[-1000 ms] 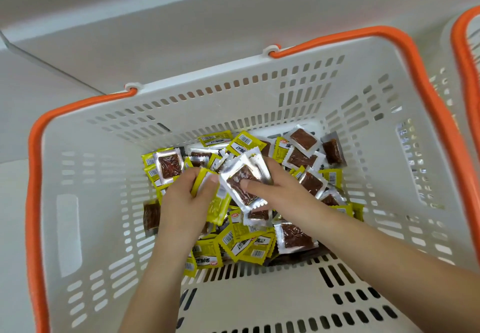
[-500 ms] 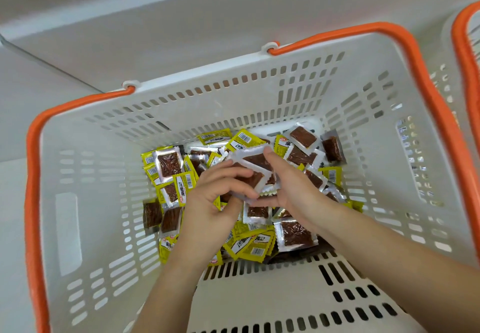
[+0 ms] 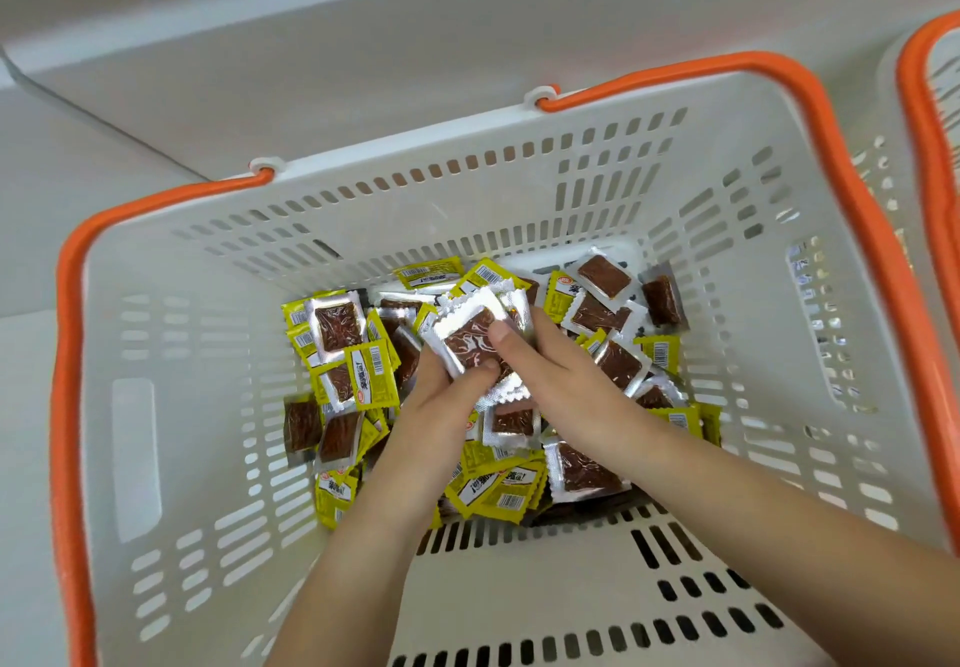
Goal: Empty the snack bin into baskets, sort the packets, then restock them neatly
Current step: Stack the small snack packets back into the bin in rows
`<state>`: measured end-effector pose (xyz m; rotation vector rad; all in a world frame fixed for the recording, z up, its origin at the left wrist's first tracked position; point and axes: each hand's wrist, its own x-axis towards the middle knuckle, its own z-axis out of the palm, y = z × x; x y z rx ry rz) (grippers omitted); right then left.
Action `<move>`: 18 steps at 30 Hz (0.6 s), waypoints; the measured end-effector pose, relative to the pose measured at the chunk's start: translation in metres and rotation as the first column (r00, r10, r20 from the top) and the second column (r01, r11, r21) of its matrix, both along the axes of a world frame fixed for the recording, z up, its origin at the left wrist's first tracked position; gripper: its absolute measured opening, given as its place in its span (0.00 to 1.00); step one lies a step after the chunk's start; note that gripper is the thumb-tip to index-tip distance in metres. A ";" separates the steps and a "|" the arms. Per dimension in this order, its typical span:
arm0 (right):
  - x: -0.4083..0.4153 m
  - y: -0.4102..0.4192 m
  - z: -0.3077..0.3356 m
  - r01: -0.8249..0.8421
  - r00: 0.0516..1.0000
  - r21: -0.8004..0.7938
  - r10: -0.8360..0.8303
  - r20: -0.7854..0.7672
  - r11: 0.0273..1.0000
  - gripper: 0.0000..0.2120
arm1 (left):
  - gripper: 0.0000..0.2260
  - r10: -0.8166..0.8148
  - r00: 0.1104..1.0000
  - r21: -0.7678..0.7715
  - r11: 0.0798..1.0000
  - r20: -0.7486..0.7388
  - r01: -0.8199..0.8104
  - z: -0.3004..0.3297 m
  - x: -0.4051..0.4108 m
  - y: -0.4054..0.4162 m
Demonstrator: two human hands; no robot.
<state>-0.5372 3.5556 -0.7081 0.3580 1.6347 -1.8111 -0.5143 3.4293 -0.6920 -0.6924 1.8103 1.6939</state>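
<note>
White basket (image 3: 701,333) | both hands' fingers pinch silver packet stack (image 3: 470,339) above pile

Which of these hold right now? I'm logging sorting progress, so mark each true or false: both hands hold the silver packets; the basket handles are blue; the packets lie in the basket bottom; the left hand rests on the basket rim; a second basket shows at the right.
1. Both hands hold the silver packets. True: the left hand and right hand grip the silver packets.
2. The handles are blue. False: the handles are orange.
3. Loose packets lie in the basket bottom. True.
4. The left hand rests on the rim. False: it is down among the packets.
5. A second basket shows at the right. True.
</note>
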 end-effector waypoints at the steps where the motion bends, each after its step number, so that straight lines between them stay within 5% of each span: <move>1: 0.000 0.000 0.004 -0.034 0.999 0.004 0.034 -0.031 0.999 0.07 | 0.21 0.019 1.000 0.006 1.000 -0.002 -0.019 0.003 0.000 0.000; 4: -0.002 0.000 0.025 -0.136 0.977 0.076 0.146 -0.152 0.988 0.24 | 0.24 0.054 0.998 0.071 0.996 -0.018 -0.052 0.024 0.000 -0.004; 8: -0.007 0.005 0.093 -0.224 0.889 0.215 0.290 -0.355 0.951 0.13 | 0.28 0.095 0.991 0.181 0.980 -0.091 -0.078 0.087 -0.005 -0.011; 10: -0.011 0.006 0.146 -0.260 0.820 0.261 0.355 -0.449 0.930 0.16 | 0.25 0.110 0.965 0.170 0.983 -0.236 -0.070 0.130 -0.005 -0.027; 14: -0.023 0.000 0.257 -0.241 0.649 0.296 0.380 -0.659 0.924 0.21 | 0.19 0.171 0.716 -0.021 0.968 -0.677 -0.251 0.220 -0.005 -0.074; 18: -0.057 -0.023 0.336 -0.109 0.490 0.385 0.387 -0.781 0.916 0.22 | 0.15 0.075 0.434 -0.234 0.754 -0.898 -0.614 0.276 -0.043 -0.116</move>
